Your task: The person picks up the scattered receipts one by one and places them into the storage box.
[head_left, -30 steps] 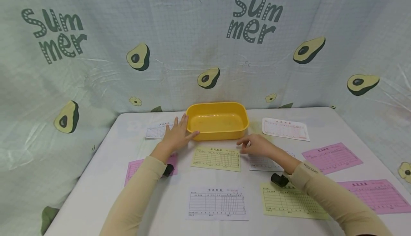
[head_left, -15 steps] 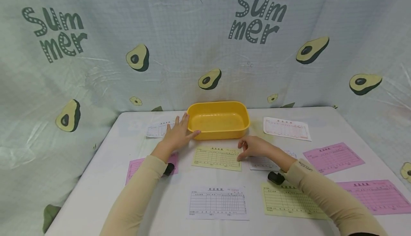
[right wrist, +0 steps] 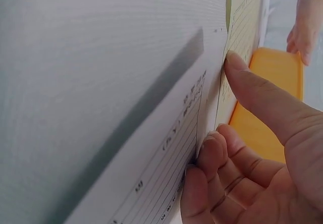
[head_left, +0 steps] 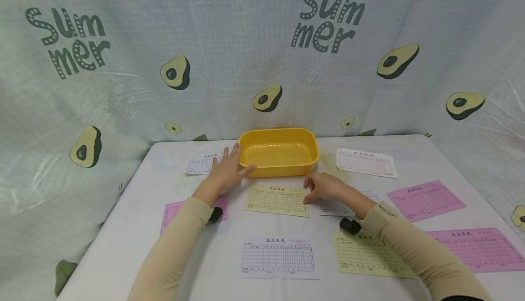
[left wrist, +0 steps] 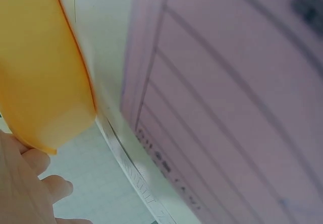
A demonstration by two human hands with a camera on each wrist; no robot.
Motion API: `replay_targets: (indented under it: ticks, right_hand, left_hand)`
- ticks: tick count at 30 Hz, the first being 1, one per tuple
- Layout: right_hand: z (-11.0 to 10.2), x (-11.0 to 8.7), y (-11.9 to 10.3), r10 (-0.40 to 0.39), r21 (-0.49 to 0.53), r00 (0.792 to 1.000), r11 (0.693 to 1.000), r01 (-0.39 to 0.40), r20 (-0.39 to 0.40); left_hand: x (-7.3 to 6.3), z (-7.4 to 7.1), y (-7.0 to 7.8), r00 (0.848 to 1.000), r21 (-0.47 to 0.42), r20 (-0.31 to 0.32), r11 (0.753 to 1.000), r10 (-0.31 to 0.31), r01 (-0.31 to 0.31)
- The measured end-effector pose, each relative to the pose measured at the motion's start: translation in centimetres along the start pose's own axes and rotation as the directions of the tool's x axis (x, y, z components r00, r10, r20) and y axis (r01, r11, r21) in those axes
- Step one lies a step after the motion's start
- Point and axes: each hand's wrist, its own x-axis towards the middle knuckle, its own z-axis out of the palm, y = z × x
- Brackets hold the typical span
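Note:
My left hand (head_left: pixel 224 171) lies with spread fingers at the left side of a yellow plastic basin (head_left: pixel 279 171), thumb along its front and fingertips at its rim. My right hand (head_left: pixel 326 186) is low over the table at the right edge of a yellow receipt slip (head_left: pixel 275 201). In the right wrist view its thumb (right wrist: pixel 262 93) touches that slip's edge, while the bent fingers (right wrist: pixel 227 158) rest apart from the thumb, beside a white receipt slip (right wrist: pixel 156 153). That white slip is partly hidden under the right wrist in the head view.
A white slip (head_left: pixel 198 165) and a pink slip (head_left: pixel 172 213) lie around the left arm. Nearer are a white slip (head_left: pixel 279 257) and a yellow slip (head_left: pixel 365 257). On the right are a red-printed slip (head_left: pixel 365 162) and pink slips (head_left: pixel 426 200). A patterned curtain stands behind.
My right hand has turned and its thumb has come down onto the yellow slip's right edge, away from the basin's front. The left hand stays at the basin.

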Motion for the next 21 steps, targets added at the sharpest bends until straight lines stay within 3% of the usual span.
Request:
replay_targets:
  ticks: [21]
  right_hand:
    - [0.43, -0.57, -0.38, -0.023, 0.011, 1.000, 1.000, 0.023, -0.006]
  left_hand:
    - [-0.63, -0.13, 0.11, 1.000, -0.001, 0.002, 1.000, 0.007, -0.007]
